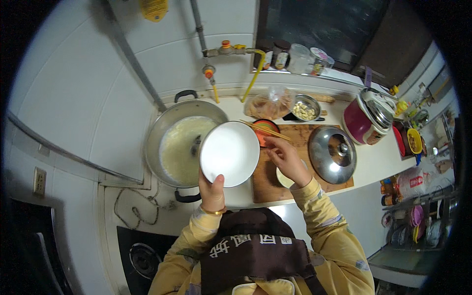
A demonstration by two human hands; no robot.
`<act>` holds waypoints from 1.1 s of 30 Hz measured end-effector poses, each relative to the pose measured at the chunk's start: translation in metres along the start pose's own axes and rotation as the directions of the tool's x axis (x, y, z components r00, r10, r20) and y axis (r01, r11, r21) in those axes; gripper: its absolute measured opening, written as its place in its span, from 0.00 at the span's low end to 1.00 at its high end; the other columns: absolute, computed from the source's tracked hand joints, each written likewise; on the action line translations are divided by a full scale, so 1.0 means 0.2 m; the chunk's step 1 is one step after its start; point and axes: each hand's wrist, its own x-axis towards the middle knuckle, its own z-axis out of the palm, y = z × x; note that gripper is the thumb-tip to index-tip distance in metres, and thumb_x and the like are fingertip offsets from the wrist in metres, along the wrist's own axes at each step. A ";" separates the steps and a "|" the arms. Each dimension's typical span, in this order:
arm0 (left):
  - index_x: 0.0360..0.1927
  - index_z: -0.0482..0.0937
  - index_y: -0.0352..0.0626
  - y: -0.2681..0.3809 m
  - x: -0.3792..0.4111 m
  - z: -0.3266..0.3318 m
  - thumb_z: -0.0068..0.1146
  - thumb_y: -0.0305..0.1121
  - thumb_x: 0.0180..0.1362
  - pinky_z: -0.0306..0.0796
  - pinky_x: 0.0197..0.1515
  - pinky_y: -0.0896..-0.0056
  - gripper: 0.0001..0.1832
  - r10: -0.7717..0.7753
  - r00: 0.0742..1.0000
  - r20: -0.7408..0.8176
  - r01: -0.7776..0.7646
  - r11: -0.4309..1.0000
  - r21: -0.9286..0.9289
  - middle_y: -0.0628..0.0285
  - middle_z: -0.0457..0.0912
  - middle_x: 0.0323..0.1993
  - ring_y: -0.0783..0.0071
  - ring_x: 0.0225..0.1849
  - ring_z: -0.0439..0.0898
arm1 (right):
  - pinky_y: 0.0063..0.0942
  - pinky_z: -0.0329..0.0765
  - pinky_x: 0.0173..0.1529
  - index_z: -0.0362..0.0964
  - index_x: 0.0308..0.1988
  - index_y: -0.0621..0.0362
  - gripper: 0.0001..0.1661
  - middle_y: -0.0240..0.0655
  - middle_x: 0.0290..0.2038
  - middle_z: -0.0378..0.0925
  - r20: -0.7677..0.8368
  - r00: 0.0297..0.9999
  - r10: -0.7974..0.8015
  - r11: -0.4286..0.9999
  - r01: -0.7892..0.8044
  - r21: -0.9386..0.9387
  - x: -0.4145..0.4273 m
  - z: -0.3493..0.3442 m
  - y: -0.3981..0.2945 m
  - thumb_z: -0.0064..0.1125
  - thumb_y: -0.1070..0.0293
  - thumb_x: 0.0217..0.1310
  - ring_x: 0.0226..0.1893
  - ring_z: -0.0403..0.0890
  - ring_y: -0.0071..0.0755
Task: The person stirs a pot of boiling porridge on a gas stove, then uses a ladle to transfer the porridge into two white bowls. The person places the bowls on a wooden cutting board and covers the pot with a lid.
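My left hand point(213, 191) grips the rim of a white bowl point(230, 153), thumb on the inside, tilted beside and partly over a large metal pot point(153, 147). Pale, cloudy liquid point(177, 155) fills the pot's lower part, with a dark thing in it. My right hand point(287, 158), fingers slightly bent and apart, holds nothing. It is above a wooden board point(265, 188), near wooden chopsticks point(271, 131) that lie across an orange bowl point(260, 138) with a dark rim. Below the right hand a pale bowl point(284, 179) is partly hidden. A metal lid point(332, 155) lies at the board's right.
Behind the board are a plastic bag of food point(267, 107) and a metal bowl of pale pieces point(306, 108). A rice cooker point(365, 118) stands at the right. Gas pipes point(232, 51) run along the wall; a gas hob point(143, 258) is at lower left.
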 end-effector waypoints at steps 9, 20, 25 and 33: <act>0.63 0.54 0.44 0.35 -0.14 -0.36 0.47 0.51 0.55 0.61 0.60 0.52 0.35 -0.196 0.880 -0.433 0.027 0.930 -0.366 0.56 0.60 0.61 0.58 0.61 0.62 | 0.44 0.59 0.56 0.62 0.54 0.52 0.37 0.41 0.50 0.65 0.033 0.974 -0.225 0.720 0.189 -0.668 0.17 0.27 -0.01 0.64 0.72 0.39 0.55 0.63 0.44; 0.64 0.53 0.51 0.56 -0.18 -0.66 0.49 0.57 0.53 0.66 0.56 0.49 0.39 -0.053 0.815 -0.578 -0.161 0.936 -0.314 0.59 0.59 0.62 0.58 0.62 0.61 | 0.35 0.73 0.39 0.69 0.45 0.55 0.18 0.38 0.34 0.68 0.312 0.939 -0.143 0.558 0.337 -0.759 0.29 0.42 0.05 0.48 0.75 0.50 0.39 0.73 0.39; 0.64 0.54 0.53 0.55 -0.17 -0.69 0.48 0.58 0.52 0.64 0.57 0.50 0.39 -0.094 0.808 -0.582 -0.131 0.934 -0.333 0.60 0.59 0.62 0.59 0.62 0.61 | 0.36 0.73 0.38 0.70 0.46 0.58 0.21 0.43 0.34 0.71 0.223 0.965 -0.138 0.709 0.254 -0.658 0.28 0.36 -0.08 0.51 0.76 0.46 0.37 0.75 0.45; 0.62 0.57 0.54 0.50 -0.14 -0.64 0.49 0.59 0.52 0.69 0.53 0.52 0.37 -0.104 0.778 -0.619 -0.163 0.919 -0.359 0.63 0.63 0.60 0.60 0.59 0.66 | 0.24 0.73 0.34 0.68 0.50 0.60 0.24 0.37 0.34 0.77 0.196 0.981 -0.008 0.999 0.014 -0.030 0.39 0.28 -0.18 0.51 0.79 0.48 0.28 0.77 0.30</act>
